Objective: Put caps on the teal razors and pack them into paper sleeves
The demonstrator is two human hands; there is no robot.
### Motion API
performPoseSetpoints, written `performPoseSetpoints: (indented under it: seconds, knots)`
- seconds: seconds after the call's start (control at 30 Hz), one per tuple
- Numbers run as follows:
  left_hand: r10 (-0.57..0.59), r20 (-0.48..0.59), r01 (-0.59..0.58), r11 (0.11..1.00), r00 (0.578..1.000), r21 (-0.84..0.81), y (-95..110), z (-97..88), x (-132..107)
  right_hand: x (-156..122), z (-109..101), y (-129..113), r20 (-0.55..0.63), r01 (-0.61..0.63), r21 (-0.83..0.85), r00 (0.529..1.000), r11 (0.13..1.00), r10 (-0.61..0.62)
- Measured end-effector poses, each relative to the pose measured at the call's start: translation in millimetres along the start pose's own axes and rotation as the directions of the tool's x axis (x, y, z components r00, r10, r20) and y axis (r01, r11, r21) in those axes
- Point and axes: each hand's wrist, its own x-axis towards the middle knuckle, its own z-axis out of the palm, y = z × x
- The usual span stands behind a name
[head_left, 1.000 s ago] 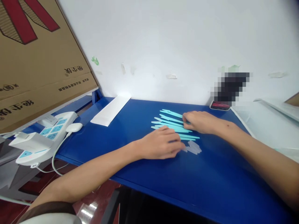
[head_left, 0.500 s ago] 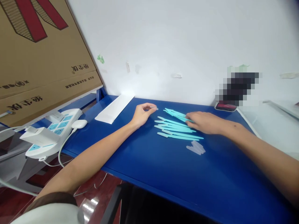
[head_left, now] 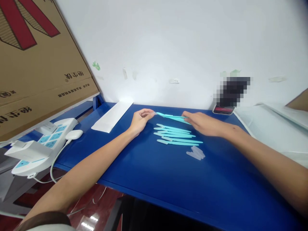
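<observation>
My left hand pinches a small clear blade cap between thumb and fingertips. My right hand grips a turquoise eyebrow razor by its handle end. The razor points left, and its blade end meets the cap at my left fingertips; whether it is inside the cap I cannot tell. Further turquoise razors lie just under the held one, partly hidden by my right fingers. Nearer to me, several eyebrow razors rest side by side, blades to the left. Loose clear caps lie in a small pile beside them.
A long white box lies at the back left of the blue table. Further left are a white power strip with plugs and cables, and a large cardboard carton. A blurred dark device stands by the wall.
My right hand has lifted an eyebrow razor from the back group and brought its blade end left to the cap in my left hand. The view has shifted slightly to the right.
</observation>
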Motion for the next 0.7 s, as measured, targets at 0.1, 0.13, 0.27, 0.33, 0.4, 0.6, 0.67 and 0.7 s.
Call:
performPoseSetpoints:
  seconds: [0.1, 0.13, 0.27, 0.33, 0.4, 0.6, 0.67, 0.7]
  knots:
    - [0.003, 0.001, -0.003, 1.0, 1.0, 0.001, 1, -0.4, 0, 0, 0, 4, -0.012, 0.011, 0.025, 1.0, 1.0, -0.011]
    - [0.003, -0.001, -0.003, 1.0, 1.0, 0.001, 1, -0.6, 0, 1, 0, 4, -0.018, 0.01, 0.035, 1.0, 0.999, -0.009]
    - [-0.007, -0.006, 0.007, 1.0, 1.0, 0.01, 2, -1.2, 0, 1, 0, 7, -0.038, 0.0, 0.054, 0.999, 0.999, 0.002]
    - [-0.012, -0.005, 0.012, 1.0, 1.0, 0.008, 3, -1.0, 0, 0, 0, 7, -0.039, 0.0, 0.056, 0.999, 0.998, 0.002]
    - [-0.008, -0.002, 0.008, 1.0, 1.0, 0.0, 3, -0.6, 0, 0, 1, 7, -0.032, 0.002, 0.054, 1.0, 0.999, -0.001]
    - [0.01, 0.078, -0.01, 1.0, 0.997, 0.005, 2, -0.8, -1, 3, 4, 3, -0.072, 0.033, 0.097, 0.997, 0.995, -0.026]
    - [-0.003, 0.122, -0.001, 1.0, 0.993, 0.03, 3, -1.0, -2, 4, 4, -4, -0.143, 0.026, 0.161, 0.99, 0.987, -0.003]
    - [-0.009, 0.144, 0.002, 0.999, 0.99, 0.048, 3, -1.1, -2, 5, 4, -8, -0.188, 0.018, 0.198, 0.982, 0.98, 0.019]
